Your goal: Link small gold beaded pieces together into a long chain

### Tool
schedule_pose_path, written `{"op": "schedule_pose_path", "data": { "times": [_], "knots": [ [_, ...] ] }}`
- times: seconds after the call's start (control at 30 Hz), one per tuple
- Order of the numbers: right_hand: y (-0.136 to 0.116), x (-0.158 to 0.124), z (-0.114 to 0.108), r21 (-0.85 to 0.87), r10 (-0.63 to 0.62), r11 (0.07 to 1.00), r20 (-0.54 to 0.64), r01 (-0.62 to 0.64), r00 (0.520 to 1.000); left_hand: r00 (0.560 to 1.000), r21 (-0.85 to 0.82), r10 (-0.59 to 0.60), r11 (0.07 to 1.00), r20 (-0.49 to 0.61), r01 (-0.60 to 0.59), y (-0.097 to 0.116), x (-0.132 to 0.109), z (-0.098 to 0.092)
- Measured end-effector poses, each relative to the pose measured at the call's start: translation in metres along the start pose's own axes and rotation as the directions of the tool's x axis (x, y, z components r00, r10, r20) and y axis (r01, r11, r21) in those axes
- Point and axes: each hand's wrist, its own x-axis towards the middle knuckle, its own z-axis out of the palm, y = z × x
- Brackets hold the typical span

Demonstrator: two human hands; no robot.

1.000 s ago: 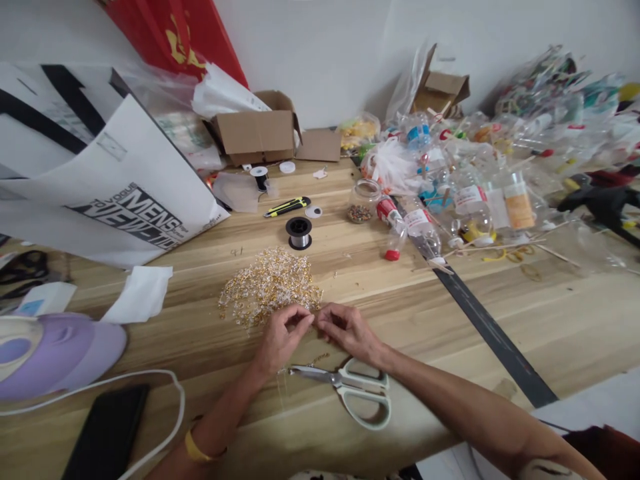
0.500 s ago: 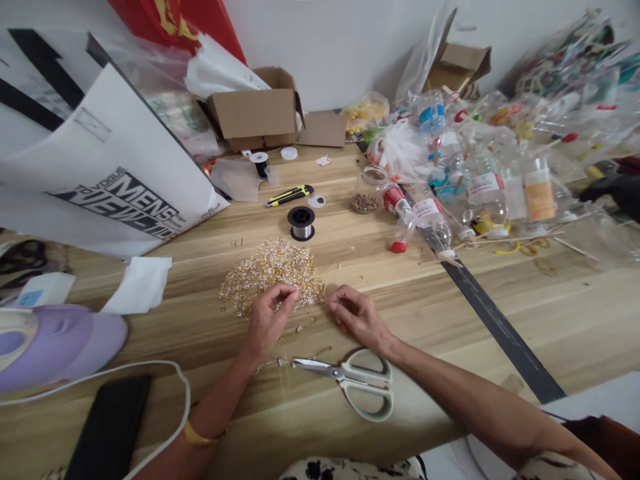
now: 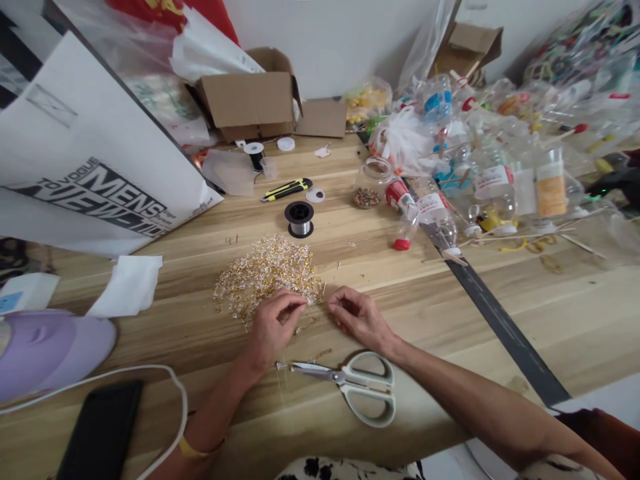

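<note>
My left hand (image 3: 274,327) is at the front right edge of a pile of small gold and clear beads (image 3: 270,267), thumb and forefinger pinched together. What sits in that pinch is too small to make out. Just right of it, my right hand (image 3: 357,317) is also closed in a pinch, its contents hidden by the fingers. A small gap separates the two hands. Below them a beaded chain (image 3: 320,355) lies on the wood, partly behind my left hand. Scissors (image 3: 345,380) with pale green handles rest nearer to me, blades pointing left.
Beyond the beads stand a wire spool (image 3: 299,220) and a yellow-black utility knife (image 3: 286,190). A jar of beads (image 3: 367,193) and plastic bottles (image 3: 434,213) crowd the right. At left are a paper bag (image 3: 110,160), a purple device (image 3: 65,353) and a phone (image 3: 100,427).
My left hand has shifted slightly right, closer to my right hand, which stays nearly in place. Both remain pinched. The camera view has moved a little.
</note>
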Motion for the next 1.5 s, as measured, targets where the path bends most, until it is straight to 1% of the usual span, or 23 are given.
{"op": "schedule_pose_path", "data": {
  "times": [0.1, 0.23, 0.3, 0.4, 0.47, 0.53, 0.67, 0.77, 0.87, 0.97, 1.1, 1.2, 1.5],
  "knots": [
    [-0.001, 0.000, -0.001, -0.007, -0.021, 1.000, 0.009, 0.021, 1.000, 0.986, 0.138, 0.116, 0.981, 0.119, -0.133, 0.001, -0.003, 0.004],
    [-0.004, 0.000, -0.001, 0.007, -0.026, 1.000, 0.009, 0.026, 1.000, 0.948, 0.332, 0.219, 0.898, 0.231, -0.288, 0.002, -0.008, 0.010],
    [-0.004, 0.000, -0.001, 0.009, -0.024, 1.000, 0.002, 0.024, 1.000, 0.938, 0.403, 0.236, 0.856, 0.253, -0.324, 0.003, -0.009, 0.012],
    [-0.004, 0.000, 0.000, 0.008, -0.026, 1.000, -0.001, 0.026, 1.000, 0.936, 0.489, 0.238, 0.803, 0.259, -0.339, 0.006, -0.012, 0.015],
    [-0.005, 0.001, 0.000, 0.017, -0.024, 1.000, 0.003, 0.024, 1.000, 0.931, 0.522, 0.242, 0.776, 0.273, -0.355, 0.008, -0.013, 0.016],
    [-0.005, 0.001, 0.000, 0.031, -0.020, 0.999, 0.003, 0.020, 1.000, 0.919, 0.520, 0.253, 0.764, 0.303, -0.382, 0.011, -0.014, 0.016],
    [-0.005, 0.001, 0.000, 0.051, -0.026, 0.998, -0.002, 0.026, 1.000, 0.891, 0.446, 0.286, 0.786, 0.351, -0.428, 0.014, -0.016, 0.015],
    [-0.005, 0.001, 0.000, 0.058, -0.026, 0.998, 0.003, 0.025, 1.000, 0.883, 0.364, 0.321, 0.821, 0.342, -0.440, 0.015, -0.016, 0.014],
    [-0.005, 0.001, 0.001, 0.037, -0.018, 0.999, 0.003, 0.017, 1.000, 0.890, 0.334, 0.340, 0.837, 0.304, -0.434, 0.011, -0.015, 0.013],
    [-0.006, 0.002, 0.002, 0.012, -0.024, 1.000, -0.003, 0.024, 1.000, 0.889, 0.388, 0.358, 0.805, 0.285, -0.449, 0.005, -0.014, 0.012],
    [-0.008, 0.003, 0.004, -0.019, -0.033, 0.999, -0.004, 0.033, 0.999, 0.869, 0.466, 0.357, 0.738, 0.343, -0.487, -0.002, -0.013, 0.012],
    [-0.009, 0.003, 0.005, -0.046, -0.038, 0.998, 0.002, 0.038, 0.999, 0.866, 0.483, 0.359, 0.723, 0.350, -0.494, -0.005, -0.011, 0.010],
    [-0.006, 0.001, 0.003, -0.035, -0.014, 0.999, 0.005, 0.014, 1.000, 0.905, 0.397, 0.376, 0.813, 0.199, -0.426, -0.015, -0.010, 0.005]
  ]
}}
